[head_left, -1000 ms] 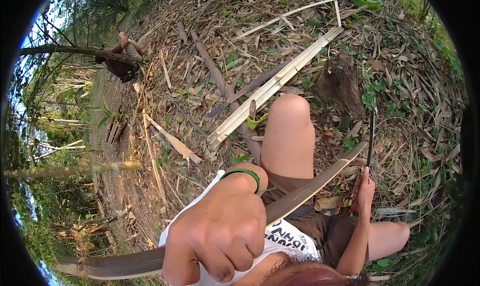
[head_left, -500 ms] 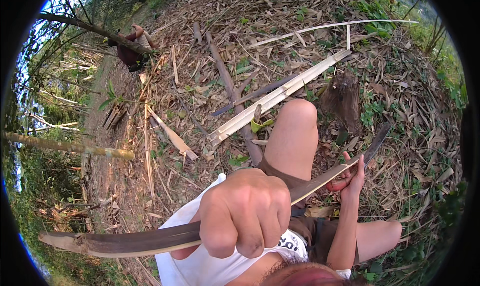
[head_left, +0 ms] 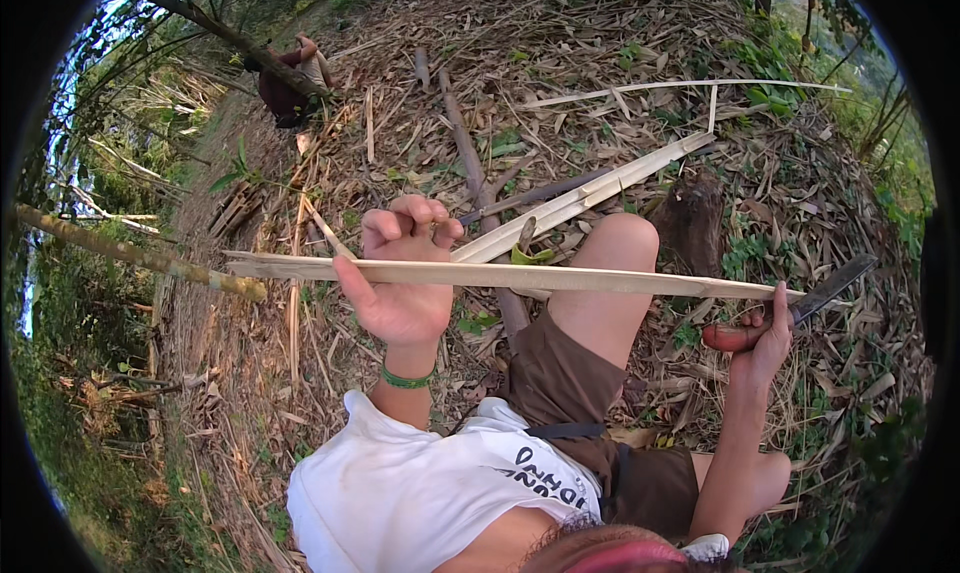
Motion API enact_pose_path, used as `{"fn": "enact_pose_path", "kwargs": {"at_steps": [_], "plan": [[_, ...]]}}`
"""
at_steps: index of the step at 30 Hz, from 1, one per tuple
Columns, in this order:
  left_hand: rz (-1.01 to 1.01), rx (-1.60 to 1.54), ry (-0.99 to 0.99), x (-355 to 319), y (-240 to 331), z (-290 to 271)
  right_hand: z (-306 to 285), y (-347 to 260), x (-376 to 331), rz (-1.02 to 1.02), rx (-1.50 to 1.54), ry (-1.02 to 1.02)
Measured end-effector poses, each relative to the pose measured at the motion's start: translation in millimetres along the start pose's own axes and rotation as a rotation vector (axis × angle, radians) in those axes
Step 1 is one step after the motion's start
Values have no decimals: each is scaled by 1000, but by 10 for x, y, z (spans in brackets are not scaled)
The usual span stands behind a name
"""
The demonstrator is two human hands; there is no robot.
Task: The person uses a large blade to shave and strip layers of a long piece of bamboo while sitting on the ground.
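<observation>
A long pale split-bamboo strip (head_left: 560, 278) lies across in front of me, its light inner face showing. My left hand (head_left: 405, 283) is palm up under its left part, the thumb against the strip and the fingers loosely curled apart above it. A green band circles that wrist. At the strip's right end, my right hand (head_left: 762, 338) pinches it and also grips a knife. The knife's reddish-brown handle (head_left: 722, 337) pokes out left of the hand, and its dark blade (head_left: 840, 285) points up to the right.
Beyond my bent knee lie a split bamboo length (head_left: 600, 188), a dark stick and a thin pole (head_left: 462, 138) on leaf litter. A stump (head_left: 693, 218) stands right of the knee. Another person (head_left: 290, 88) is at far left, near a slanting trunk (head_left: 140, 253).
The strip has been turned from its dark outer side to its pale side and moved farther out. My left hand has changed from a fist to palm up; my right hand has moved right and up.
</observation>
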State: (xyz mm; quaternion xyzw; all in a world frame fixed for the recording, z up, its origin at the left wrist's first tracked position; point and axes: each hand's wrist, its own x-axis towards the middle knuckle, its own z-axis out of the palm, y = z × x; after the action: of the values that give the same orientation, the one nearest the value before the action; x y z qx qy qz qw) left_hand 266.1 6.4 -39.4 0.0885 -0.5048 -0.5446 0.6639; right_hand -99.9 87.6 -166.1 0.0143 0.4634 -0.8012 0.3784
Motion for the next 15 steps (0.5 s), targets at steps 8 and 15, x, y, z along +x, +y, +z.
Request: {"fn": "enact_pose_path", "kwargs": {"at_steps": [8,15], "plan": [[-1382,344,-290,-1154,-171,-273,-34,-296,149,-192,-117,-6],[-816,606,-772,-582,-306,408,-79,-322,37,-299,-207,-93]]}}
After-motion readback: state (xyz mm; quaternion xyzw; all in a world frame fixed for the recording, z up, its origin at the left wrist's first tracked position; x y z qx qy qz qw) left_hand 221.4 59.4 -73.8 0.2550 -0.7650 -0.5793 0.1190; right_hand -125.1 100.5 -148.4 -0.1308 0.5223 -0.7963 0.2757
